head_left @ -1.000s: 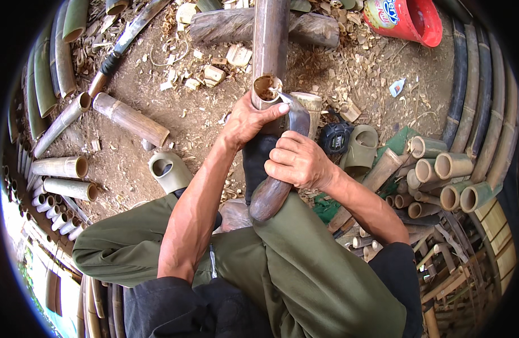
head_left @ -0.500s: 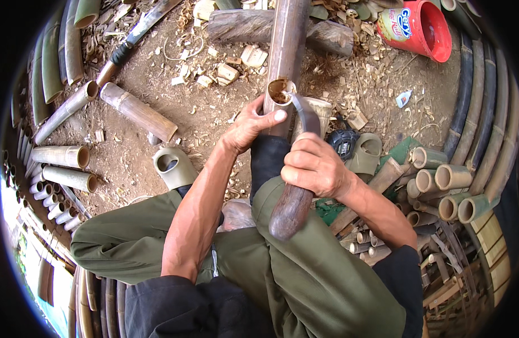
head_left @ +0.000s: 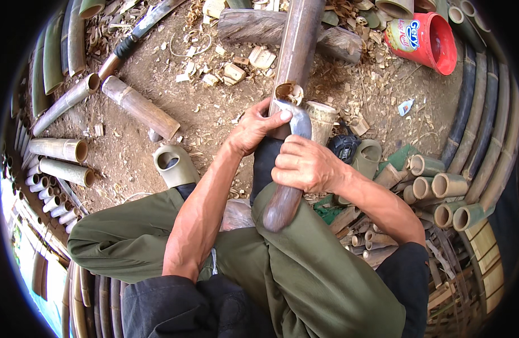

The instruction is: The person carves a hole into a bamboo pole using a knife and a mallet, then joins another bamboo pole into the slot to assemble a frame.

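Note:
A long brown bamboo pole [head_left: 299, 45] runs from the far edge toward my knees, with a cut hole in its upper side near my hands. My left hand [head_left: 252, 128] is wrapped round the pole beside this hole, its thumb lying across toward the blade. A knife [head_left: 282, 209] with a thick dark wooden handle is gripped in my right hand [head_left: 306, 164], the handle's butt over my knee. Its curved metal blade reaches the hole's near rim; the tip's exact contact is hard to make out. Pale shavings sit in the hole.
A dark log [head_left: 251, 27] lies beneath the pole's far part. Cut bamboo tubes [head_left: 141, 107] lie at left, and more are stacked at right [head_left: 448, 185]. A red bucket [head_left: 440, 45] lies tipped at far right. A long-handled blade [head_left: 124, 49] rests at far left. Wood chips litter the ground.
The knife blade has turned and moved left onto the hole's near rim, its flat side now showing. My right hand has shifted slightly left; my left hand keeps its hold on the pole.

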The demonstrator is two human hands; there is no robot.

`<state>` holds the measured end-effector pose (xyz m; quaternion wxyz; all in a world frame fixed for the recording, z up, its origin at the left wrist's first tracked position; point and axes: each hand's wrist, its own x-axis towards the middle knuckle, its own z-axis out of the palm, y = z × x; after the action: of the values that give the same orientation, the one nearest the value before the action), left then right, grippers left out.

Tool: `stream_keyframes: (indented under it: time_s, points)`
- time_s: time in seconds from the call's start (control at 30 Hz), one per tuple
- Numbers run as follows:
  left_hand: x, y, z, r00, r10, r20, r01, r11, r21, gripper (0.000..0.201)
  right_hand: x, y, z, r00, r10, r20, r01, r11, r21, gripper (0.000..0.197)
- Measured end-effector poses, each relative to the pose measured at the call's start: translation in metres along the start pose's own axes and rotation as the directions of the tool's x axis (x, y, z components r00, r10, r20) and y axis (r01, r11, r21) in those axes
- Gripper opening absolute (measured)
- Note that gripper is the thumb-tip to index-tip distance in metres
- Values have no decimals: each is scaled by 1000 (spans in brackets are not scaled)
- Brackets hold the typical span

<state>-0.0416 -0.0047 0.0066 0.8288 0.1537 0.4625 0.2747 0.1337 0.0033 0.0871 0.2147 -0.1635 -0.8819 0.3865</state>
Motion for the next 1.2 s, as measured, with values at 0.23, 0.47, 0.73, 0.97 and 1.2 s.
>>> stream_keyframes:
  time_s: [0.23, 0.47, 0.73, 0.97, 1.2]
  points:
    - [-2, 3, 11, 992, 67, -110, -46, 981, 186, 55, -10, 14, 19, 999, -45, -11, 43, 988, -148, 13]
    - [-8, 9, 11, 976, 203, -78, -199, 978, 61, 78, 28, 8, -22, 660, 553, -509, -201, 782, 589, 7]
    - [3, 28, 33, 930, 7, -367, 119, 940, 320, 92, 43, 33, -46, 329, 740, -587, -162, 656, 737, 16]
    - [5, 20, 25, 910, -7, -415, 180, 908, 378, 87, 53, 58, -51, 327, 874, -359, -204, 436, 876, 11]
    - [-71, 60, -39, 921, 374, -106, 73, 103, 992, 53, 40, 36, -63, 517, 788, -335, -33, 409, 912, 10]
